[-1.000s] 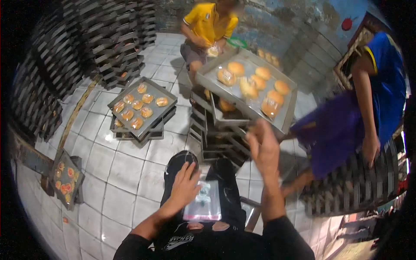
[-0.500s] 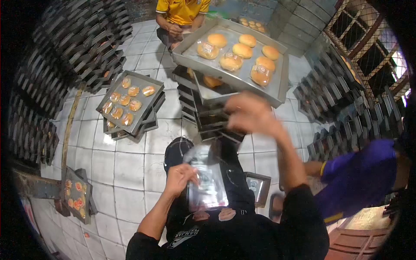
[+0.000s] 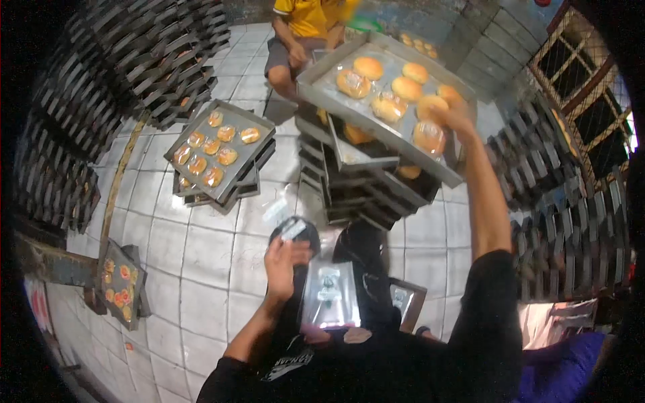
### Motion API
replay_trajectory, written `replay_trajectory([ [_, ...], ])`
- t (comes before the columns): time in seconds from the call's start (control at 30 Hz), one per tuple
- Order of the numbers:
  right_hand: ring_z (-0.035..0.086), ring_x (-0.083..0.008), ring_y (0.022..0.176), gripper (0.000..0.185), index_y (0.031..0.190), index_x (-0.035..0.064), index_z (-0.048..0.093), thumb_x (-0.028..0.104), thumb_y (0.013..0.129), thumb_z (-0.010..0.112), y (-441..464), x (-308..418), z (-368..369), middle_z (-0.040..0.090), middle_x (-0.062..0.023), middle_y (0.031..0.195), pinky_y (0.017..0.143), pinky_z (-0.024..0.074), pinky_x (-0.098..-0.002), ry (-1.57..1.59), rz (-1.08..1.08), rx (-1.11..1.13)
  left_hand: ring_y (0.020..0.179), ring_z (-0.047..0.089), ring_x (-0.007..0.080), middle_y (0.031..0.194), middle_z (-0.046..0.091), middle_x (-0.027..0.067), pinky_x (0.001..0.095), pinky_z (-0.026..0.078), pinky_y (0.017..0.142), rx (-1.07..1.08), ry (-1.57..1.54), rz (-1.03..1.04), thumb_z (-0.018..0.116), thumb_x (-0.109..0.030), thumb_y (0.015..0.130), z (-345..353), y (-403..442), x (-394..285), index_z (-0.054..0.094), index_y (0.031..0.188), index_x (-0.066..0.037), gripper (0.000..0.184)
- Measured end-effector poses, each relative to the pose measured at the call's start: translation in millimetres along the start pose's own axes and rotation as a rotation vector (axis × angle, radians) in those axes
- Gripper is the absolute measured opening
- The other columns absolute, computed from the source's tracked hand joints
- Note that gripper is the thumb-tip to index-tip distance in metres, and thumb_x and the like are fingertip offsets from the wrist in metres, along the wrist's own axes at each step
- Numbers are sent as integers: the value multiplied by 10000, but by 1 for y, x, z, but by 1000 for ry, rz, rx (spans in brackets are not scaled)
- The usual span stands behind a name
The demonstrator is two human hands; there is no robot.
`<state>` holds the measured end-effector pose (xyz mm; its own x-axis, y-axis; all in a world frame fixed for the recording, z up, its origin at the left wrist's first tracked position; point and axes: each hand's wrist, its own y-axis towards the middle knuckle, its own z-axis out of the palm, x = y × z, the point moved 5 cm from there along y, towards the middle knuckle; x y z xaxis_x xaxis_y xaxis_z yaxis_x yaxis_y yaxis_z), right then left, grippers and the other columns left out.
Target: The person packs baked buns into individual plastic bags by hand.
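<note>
My left hand is up over my left knee, thumb and fingers pinching a thin clear bag that trails away past the fingertips. The right hand is out over the near tray, fingers down at a bare bun on its right side; they're blurred, so I can't tell whether they've closed on it. And here's the count on this tray: three buns show the shine of clear wrapping, one of them a wrapped bun right at the near edge, while five look bare, including the two about my fingers. So by my reckoning, less than half of this tray is wrapped, and the larger share isn't. On my lap lies a pile of clear bags with printing on it, flat and within easy reach. The near tray rests on a tall stack of trays just past my knees. Over to the left, the floor tray carries nine buns, and those all look wrapped to me, sitting on more trays. Further left and lower, a side tray holds pinkish-topped pieces, too small to judge. Across from me sits a person in a yellow shirt, with high racks of trays beyond on the left.
</note>
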<state>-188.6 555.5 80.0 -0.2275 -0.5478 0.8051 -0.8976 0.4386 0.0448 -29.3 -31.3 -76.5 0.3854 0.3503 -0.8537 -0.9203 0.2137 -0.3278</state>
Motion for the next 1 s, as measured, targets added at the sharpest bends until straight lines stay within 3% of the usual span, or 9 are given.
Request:
replay_trajectory([
  [0.07,675,-185,1004,639,1373,-29,553,282,883,820,-12,10,14,697,-106,1169,871,546,-324,-2,-42,154,951,737,273,1117,717,219,357,604,781,13,-63,-27,506,-273,1096,9,7,-11,560,1163,22,307],
  [0.2,681,-214,1053,596,1383,-34,527,221,911,787,-80,125,28,681,-114,1212,930,550,-355,308,-210,43,1035,697,299,1133,689,195,416,604,883,-56,-301,-87,545,-196,1056,6,36,-25,573,1137,7,220],
  [0.33,655,-217,1132,559,1368,4,550,215,907,786,-241,213,101,674,-132,1241,1000,524,-359,716,-312,164,1044,692,304,1132,688,184,436,604,903,-109,-405,-145,597,-208,1037,-2,73,-18,579,1150,13,249],
  [0.4,657,-210,1103,484,1283,27,601,160,861,796,-301,194,154,672,-101,1207,995,516,-372,275,-457,110,1047,688,312,1142,686,185,462,598,902,-136,-423,-159,602,-214,1034,-4,89,-8,564,1212,29,303],
  [0.53,652,-373,1147,538,1198,23,632,-99,694,773,-387,160,235,616,-171,1252,928,577,-422,-36,-821,91,1010,692,291,1159,682,188,454,603,851,-65,-465,-277,653,-247,1016,27,69,-18,604,1134,-6,273],
  [0.63,650,-374,1123,484,1147,30,657,-74,688,769,-382,147,233,641,-160,1188,946,558,-460,-87,-802,-177,1139,667,280,1230,688,143,453,545,986,173,-392,-356,457,-381,1076,64,27,-41,595,1269,-40,415],
  [0.77,649,-329,1063,392,1143,56,676,3,757,724,-388,183,240,672,-134,1146,1078,425,-488,-205,-784,-119,1123,684,225,1233,708,81,429,534,1006,198,-472,-294,437,-392,1070,64,-5,-41,634,1259,-60,430],
  [0.9,498,-396,1389,552,1400,14,544,12,856,639,-421,148,318,573,-242,1406,1205,279,-600,-207,-722,213,1106,665,206,1201,693,68,399,519,998,328,-693,-352,471,-390,1076,9,24,-12,625,1239,-70,391],
  [1.0,496,-380,1391,560,1426,8,524,16,874,618,-404,140,318,558,-236,1428,1211,272,-602,-284,-784,103,1291,565,247,1388,604,99,407,424,1137,112,-349,-93,516,-263,1085,33,-22,-13,513,1414,-18,410],
])
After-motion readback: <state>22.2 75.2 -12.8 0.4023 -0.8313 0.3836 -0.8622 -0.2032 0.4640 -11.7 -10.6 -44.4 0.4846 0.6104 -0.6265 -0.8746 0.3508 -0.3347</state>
